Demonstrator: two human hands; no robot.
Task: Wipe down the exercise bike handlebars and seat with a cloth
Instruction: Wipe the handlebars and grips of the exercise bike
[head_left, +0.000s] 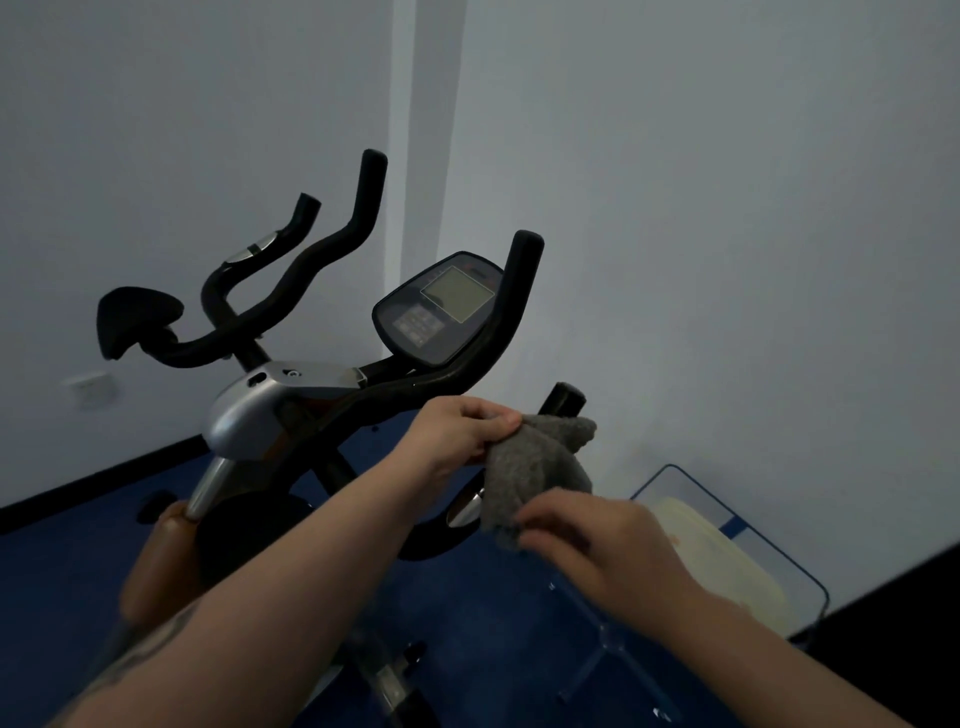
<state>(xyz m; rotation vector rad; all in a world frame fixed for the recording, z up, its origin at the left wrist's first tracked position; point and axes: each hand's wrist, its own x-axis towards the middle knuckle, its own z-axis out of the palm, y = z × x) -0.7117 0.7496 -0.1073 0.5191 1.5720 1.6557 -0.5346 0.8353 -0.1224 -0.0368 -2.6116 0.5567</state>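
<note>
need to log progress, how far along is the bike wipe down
Nothing looks finished. In hand: the left hand and right hand both pinch the grey terry cloth, draped over the nearest black foam handlebar grip. Left: the other curved black handlebars; the seat is not in view.

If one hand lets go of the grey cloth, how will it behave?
The cloth is probably floppy: it sags between the left hand and the right hand. It would likely hang limp. Its fuzzy surface suggests it is light and not slippery.
</note>
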